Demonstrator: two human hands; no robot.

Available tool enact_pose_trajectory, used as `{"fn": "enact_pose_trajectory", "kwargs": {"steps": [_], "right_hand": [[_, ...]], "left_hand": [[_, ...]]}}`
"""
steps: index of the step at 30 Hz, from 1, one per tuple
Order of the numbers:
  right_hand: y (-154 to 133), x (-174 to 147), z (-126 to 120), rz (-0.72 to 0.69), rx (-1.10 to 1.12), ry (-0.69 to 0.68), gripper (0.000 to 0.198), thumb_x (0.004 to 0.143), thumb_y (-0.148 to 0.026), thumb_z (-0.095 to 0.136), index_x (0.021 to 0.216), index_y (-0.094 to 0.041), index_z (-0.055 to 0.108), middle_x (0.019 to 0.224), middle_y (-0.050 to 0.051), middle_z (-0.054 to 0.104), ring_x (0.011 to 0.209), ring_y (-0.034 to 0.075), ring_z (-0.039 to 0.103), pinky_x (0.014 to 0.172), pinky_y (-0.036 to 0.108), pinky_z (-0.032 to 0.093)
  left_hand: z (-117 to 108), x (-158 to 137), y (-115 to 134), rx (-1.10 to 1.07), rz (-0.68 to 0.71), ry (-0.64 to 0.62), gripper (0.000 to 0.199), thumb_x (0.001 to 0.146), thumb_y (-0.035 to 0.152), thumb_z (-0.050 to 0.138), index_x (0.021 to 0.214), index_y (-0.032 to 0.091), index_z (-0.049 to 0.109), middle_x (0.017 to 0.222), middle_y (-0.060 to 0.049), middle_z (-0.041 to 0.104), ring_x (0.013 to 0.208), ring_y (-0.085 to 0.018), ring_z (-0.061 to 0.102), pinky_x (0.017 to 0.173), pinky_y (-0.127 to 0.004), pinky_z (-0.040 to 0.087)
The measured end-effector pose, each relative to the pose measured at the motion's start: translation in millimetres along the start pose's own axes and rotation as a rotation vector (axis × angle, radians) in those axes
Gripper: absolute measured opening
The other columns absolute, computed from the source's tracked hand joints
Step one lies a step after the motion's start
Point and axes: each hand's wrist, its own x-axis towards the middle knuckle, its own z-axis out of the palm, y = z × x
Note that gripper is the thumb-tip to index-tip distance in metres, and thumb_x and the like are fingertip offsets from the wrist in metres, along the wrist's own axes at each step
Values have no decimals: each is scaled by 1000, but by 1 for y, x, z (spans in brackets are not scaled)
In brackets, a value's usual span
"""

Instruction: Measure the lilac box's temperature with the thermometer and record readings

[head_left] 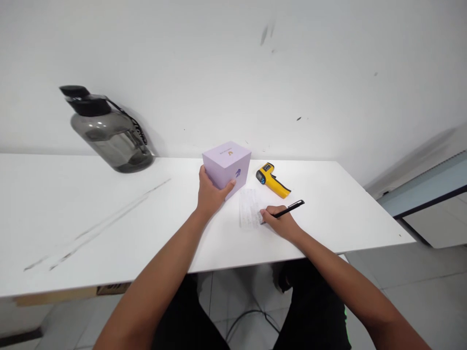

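My left hand (212, 191) grips a lilac box (226, 165) by its near corner, thumb on one side and fingers round the other. The box stands on the white table, with small print on its top and a dark purple mark on its side. A black pen (290, 208) is pinched in my right hand (280, 222), its tip down at the right edge of a paper slip (249, 209). Faint lines of writing cover the slip, too small to read. Just behind the pen lies a yellow and black infrared thermometer (273, 180).
A big grey see-through water bottle (113, 138) with a black lid and strap stands at the back left, against the white wall (204, 73). The white table (109, 233) ends in front of my legs and at the right. A black cable (251, 313) lies on the tiled floor.
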Motion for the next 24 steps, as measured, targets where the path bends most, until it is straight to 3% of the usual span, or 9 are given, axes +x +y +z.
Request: {"fn": "enact_pose_trajectory", "kwargs": {"steps": [6,16,24], "right_hand": [[-3,0,-3,9,9,-82,46,89,-57,58,58,-23,53,56,-1,47,58,14,42,57,30,34],[-4,0,-4,29,-14,-12,49,89,-58,59,56,-23,48,57,-1,48,60,15,43,58,30,37],[-2,-1,-5,18,-11,-43,52,91,-61,61,56,-23,52,56,0,51,59,15,45,57,30,37]], "left_hand": [[0,0,0,4,-1,1,112,66,55,93,154,30,29,159,-19,44,149,-41,45,122,-61,40],[0,0,2,-7,8,-15,109,67,54,92,153,29,30,157,-19,46,147,-40,48,120,-59,43],[1,1,-2,-32,30,0,108,67,53,93,153,31,32,156,-17,47,147,-39,48,122,-57,41]]}}
